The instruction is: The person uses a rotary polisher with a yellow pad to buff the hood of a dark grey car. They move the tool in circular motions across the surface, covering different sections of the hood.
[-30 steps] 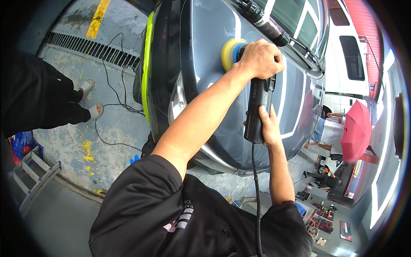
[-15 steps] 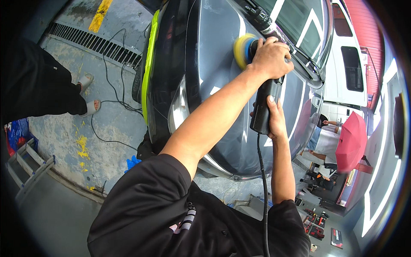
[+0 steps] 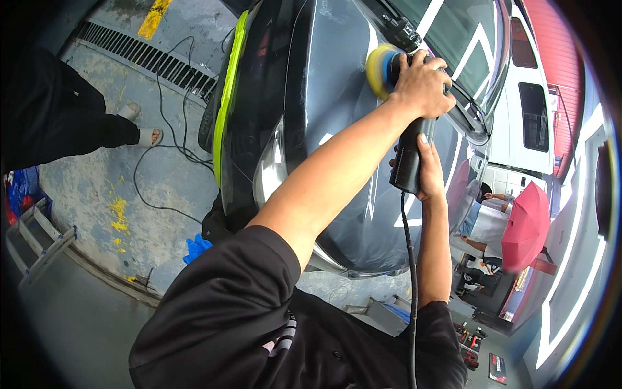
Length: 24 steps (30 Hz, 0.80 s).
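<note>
A black corded polisher lies across the hood of a dark grey car. Its round yellow foam pad, backed in blue, is tilted up on edge against the paint. My left hand is closed over the polisher's head, right behind the pad. Lower down, my right hand wraps the rear of the body, close to where the cord comes out. Beyond my left hand, a second black power tool rests by the base of the windshield.
Bright yellow-green trim edges the car's front. Another person's dark-trousered legs stand at left, beside loose cables and a floor drain. A ladder lies lower left. A person with a pink umbrella and a white vehicle are at right.
Both my hands have shifted slightly right with the polisher, bringing its pad closer to the windshield. At left, the other person's nearer foot has moved. My grip looks the same.
</note>
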{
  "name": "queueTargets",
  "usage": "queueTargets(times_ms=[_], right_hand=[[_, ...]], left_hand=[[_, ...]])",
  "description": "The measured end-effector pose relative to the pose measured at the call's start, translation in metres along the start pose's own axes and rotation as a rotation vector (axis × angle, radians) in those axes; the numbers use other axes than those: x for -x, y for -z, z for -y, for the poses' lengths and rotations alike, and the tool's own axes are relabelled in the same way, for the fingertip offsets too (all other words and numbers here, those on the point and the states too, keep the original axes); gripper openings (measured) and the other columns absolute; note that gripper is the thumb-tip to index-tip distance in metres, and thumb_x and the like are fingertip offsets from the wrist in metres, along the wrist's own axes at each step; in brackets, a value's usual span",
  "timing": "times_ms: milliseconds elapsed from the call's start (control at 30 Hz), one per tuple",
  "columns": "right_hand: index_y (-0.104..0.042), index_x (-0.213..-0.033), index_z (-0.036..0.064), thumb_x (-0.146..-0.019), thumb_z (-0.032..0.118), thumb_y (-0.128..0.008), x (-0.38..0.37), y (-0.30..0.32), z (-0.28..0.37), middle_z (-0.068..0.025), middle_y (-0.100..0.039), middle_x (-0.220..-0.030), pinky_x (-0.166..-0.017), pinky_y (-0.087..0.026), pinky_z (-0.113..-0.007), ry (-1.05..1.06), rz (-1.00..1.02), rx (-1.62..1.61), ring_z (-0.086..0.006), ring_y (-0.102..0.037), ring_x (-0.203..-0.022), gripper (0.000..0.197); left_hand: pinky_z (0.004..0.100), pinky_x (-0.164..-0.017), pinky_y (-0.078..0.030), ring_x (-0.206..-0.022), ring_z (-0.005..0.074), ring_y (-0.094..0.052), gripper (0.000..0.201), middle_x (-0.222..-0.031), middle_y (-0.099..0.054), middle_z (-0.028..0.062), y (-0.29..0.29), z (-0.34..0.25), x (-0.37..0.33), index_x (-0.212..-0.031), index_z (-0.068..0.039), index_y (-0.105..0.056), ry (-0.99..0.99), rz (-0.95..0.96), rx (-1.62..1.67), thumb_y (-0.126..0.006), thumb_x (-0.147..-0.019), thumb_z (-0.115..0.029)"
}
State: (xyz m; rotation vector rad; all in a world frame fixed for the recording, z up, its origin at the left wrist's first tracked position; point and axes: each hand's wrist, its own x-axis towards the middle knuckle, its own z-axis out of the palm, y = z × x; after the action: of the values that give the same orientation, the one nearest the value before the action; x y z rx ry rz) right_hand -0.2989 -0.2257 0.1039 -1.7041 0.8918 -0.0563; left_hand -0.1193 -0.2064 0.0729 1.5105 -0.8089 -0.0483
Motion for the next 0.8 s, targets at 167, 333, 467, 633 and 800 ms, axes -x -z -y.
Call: queueTargets(times_ms=[167, 333, 467, 633, 800], right_hand=[[-0.050, -0.132, 0.0024, -0.103, 0.059, -0.061, -0.007, 0.001, 0.004, -0.0157, -0.069, -0.101, -0.062, -0.065, -0.036, -0.004, 0.014, 0.008, -0.0253, -0.075, -0.075, 0.065], [-0.051, -0.132, 0.0015, -0.103, 0.059, -0.061, -0.011, -0.001, 0.008, -0.0159, -0.069, -0.102, -0.062, -0.065, -0.036, 0.004, 0.015, 0.015, -0.0253, -0.075, -0.075, 0.065], [-0.051, -0.131, 0.0004, -0.103, 0.059, -0.060, -0.016, -0.001, 0.013, -0.0163, -0.069, -0.102, -0.061, -0.065, -0.035, 0.010, 0.042, 0.022, -0.0252, -0.075, -0.075, 0.066], [-0.051, -0.131, 0.0004, -0.103, 0.059, -0.060, -0.020, -0.004, 0.018, -0.0164, -0.070, -0.101, -0.061, -0.065, -0.035, 0.012, 0.059, 0.042, -0.0251, -0.075, -0.075, 0.065], [-0.052, -0.131, 0.0011, -0.103, 0.058, -0.060, -0.022, -0.011, 0.027, -0.0160, -0.070, -0.100, -0.061, -0.065, -0.035, 0.014, 0.072, 0.065, -0.0247, -0.075, -0.074, 0.064]], left_hand=[[0.0737, -0.123, -0.017, -0.150, 0.0390, -0.036, 0.041, -0.148, -0.061, 0.0062, -0.001, 0.005, -0.007, -0.115, -0.017, -0.083, -0.005, -0.030, -0.014, -0.070, -0.081, -0.036], [0.0732, -0.123, -0.015, -0.150, 0.0382, -0.036, 0.041, -0.148, -0.061, 0.0057, 0.003, 0.008, -0.012, -0.115, -0.017, -0.083, 0.005, -0.021, 0.003, -0.070, -0.082, -0.037], [0.0717, -0.124, -0.015, -0.150, 0.0374, -0.036, 0.042, -0.149, -0.060, 0.0047, 0.008, 0.009, -0.018, -0.116, -0.018, -0.083, 0.020, -0.015, -0.027, -0.070, -0.082, -0.038], [0.0682, -0.124, -0.017, -0.150, 0.0359, -0.036, 0.041, -0.150, -0.060, 0.0033, 0.015, 0.011, -0.021, -0.115, -0.019, -0.083, 0.036, -0.020, -0.047, -0.072, -0.082, -0.040], [0.0620, -0.125, -0.021, -0.151, 0.0347, -0.037, 0.039, -0.151, -0.060, 0.0024, 0.023, 0.014, -0.023, -0.114, -0.021, -0.083, 0.046, -0.056, -0.074, -0.073, -0.083, -0.042]])
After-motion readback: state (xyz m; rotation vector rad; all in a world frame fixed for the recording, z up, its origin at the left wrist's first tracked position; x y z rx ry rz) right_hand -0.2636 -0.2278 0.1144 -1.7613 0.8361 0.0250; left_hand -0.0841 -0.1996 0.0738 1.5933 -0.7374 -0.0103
